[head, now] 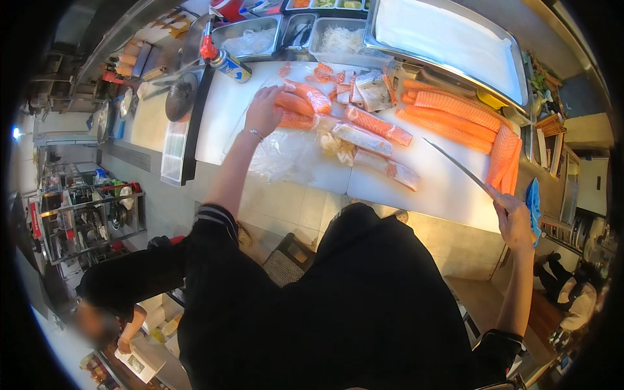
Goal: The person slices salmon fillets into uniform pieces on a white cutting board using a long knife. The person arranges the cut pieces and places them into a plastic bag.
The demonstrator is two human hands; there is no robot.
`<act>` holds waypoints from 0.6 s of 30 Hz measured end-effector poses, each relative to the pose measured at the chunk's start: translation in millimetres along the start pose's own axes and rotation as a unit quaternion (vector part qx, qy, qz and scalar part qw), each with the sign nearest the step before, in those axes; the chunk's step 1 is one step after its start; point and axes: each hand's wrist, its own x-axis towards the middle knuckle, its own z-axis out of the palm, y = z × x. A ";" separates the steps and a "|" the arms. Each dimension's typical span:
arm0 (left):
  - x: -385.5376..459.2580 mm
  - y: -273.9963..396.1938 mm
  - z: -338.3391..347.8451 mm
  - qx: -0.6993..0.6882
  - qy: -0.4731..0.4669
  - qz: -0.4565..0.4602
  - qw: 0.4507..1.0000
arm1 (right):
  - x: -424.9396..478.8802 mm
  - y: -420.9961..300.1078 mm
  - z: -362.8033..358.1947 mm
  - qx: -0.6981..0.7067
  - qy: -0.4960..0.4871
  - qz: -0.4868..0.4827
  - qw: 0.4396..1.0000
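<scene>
My left hand point(263, 113) lies against the left ends of several salmon pieces point(295, 104); whether its fingers grip one is hidden. Clear plastic film point(280, 153) spreads below these pieces on the white cutting board point(217, 131). In my right hand point(513, 222) is a long, narrow knife point(460, 165), its blade pointing up and left over the board. Skin-edged salmon strips point(378, 125) and a crumpled pale cloth or wrap point(336, 146) lie mid-board. Long salmon fillet strips point(451, 117) fill the upper right, with more pieces point(504, 158) along the right edge.
Silver-skinned salmon offcuts point(374, 91) sit at the back. A blowtorch on a gas can point(231, 66) lies at upper left. Behind the board are a paper-lined metal tray point(443, 41) and a tub of white shreds point(339, 41). A co-worker point(131, 278) bends at lower left.
</scene>
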 end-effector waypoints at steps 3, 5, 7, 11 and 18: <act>10.4 -38.6 8.4 0.083 -0.133 0.046 0.987 | 0.1 1.1 9.7 0.016 0.019 -0.020 0.999; 39.3 -24.9 -0.9 0.151 -0.231 0.053 0.960 | -9.2 -0.3 11.1 0.025 0.038 -0.017 0.999; 30.8 -39.6 11.3 0.136 -0.209 0.129 0.960 | -5.5 -10.5 5.3 0.038 0.035 -0.005 0.999; 36.8 -41.7 13.9 0.131 -0.270 0.108 0.948 | -14.6 -8.1 8.1 0.037 0.041 0.032 0.998; 119.0 60.7 -120.6 -0.163 -0.558 -0.140 0.802 | -50.8 18.1 13.2 0.077 0.084 0.074 0.991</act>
